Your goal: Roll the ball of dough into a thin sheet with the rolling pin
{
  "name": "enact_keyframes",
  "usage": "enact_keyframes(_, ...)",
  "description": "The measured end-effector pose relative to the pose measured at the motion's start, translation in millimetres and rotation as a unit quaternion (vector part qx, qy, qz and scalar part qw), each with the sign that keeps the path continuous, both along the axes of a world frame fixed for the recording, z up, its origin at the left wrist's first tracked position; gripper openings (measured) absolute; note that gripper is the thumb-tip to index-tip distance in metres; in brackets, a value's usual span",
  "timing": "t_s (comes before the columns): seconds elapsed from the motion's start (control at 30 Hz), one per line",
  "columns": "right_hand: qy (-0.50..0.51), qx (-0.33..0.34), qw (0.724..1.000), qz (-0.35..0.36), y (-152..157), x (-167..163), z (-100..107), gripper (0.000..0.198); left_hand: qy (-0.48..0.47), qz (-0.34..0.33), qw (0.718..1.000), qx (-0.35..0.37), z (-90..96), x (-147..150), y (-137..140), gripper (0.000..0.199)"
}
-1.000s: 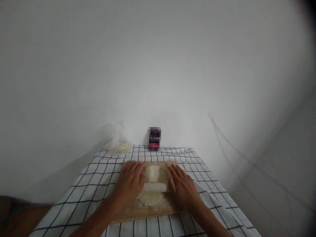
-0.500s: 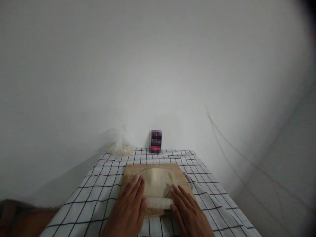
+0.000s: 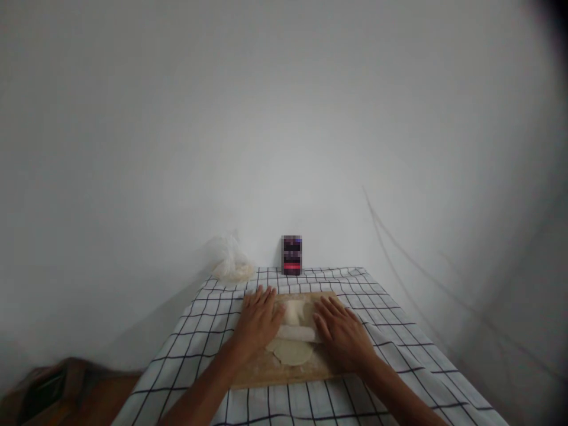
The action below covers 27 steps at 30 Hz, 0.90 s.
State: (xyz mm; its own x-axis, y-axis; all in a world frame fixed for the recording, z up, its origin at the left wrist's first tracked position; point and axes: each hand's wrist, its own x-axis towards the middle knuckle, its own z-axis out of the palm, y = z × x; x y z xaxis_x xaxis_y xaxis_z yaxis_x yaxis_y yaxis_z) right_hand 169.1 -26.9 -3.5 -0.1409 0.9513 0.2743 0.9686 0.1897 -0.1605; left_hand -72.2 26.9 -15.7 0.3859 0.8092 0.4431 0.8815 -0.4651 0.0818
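A sheet of pale rolled-out dough [image 3: 293, 352] lies on a wooden board [image 3: 261, 377]. Across the dough rests a whitish rolling pin [image 3: 298, 334], with part of the dough in front of it and part behind. My left hand [image 3: 260, 319] lies flat over the pin's left end, fingers stretched forward and slightly apart. Over the right end, my right hand [image 3: 341, 325] is likewise flat, its fingers extended. Both palms press on the pin from above without wrapping round it. The hands hide the pin's two ends.
A black-and-white checked cloth [image 3: 181, 355] covers the table. At the back left sits a knotted clear plastic bag [image 3: 233, 266] with something pale inside. A dark, blurred upright object [image 3: 291, 255] leans near the white wall [image 3: 284, 118]. Brown furniture [image 3: 75, 384] stands low at left.
Both hands have moved forward with the rolling pin, away from me. The pin has gone from the dough's near edge to its middle. The view has shifted slightly left.
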Motion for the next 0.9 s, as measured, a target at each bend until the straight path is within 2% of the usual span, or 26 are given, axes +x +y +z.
enact_keyframes(0.17,0.028,0.019,0.999,0.021,14,4,-9,0.050,0.017,-0.026,0.999,-0.025,8.3,0,27,0.049)
enact_keyframes(0.33,0.008,0.056,0.998,0.001,3,2,-14,0.048,0.010,-0.050,0.998,-0.036,5.8,0,31,0.049)
enact_keyframes(0.5,0.001,0.072,0.997,0.023,-14,-1,-17,0.048,0.004,-0.058,0.998,-0.025,4.2,-7,8,0.051)
enact_keyframes(0.73,0.033,0.108,0.992,0.052,-43,-6,-28,0.057,-0.001,-0.092,0.995,0.040,2.4,-17,-27,0.050)
enact_keyframes(0.9,0.059,0.144,0.984,0.087,-64,-3,-31,0.043,-0.013,-0.094,0.993,0.063,-4.5,-23,-66,0.056)
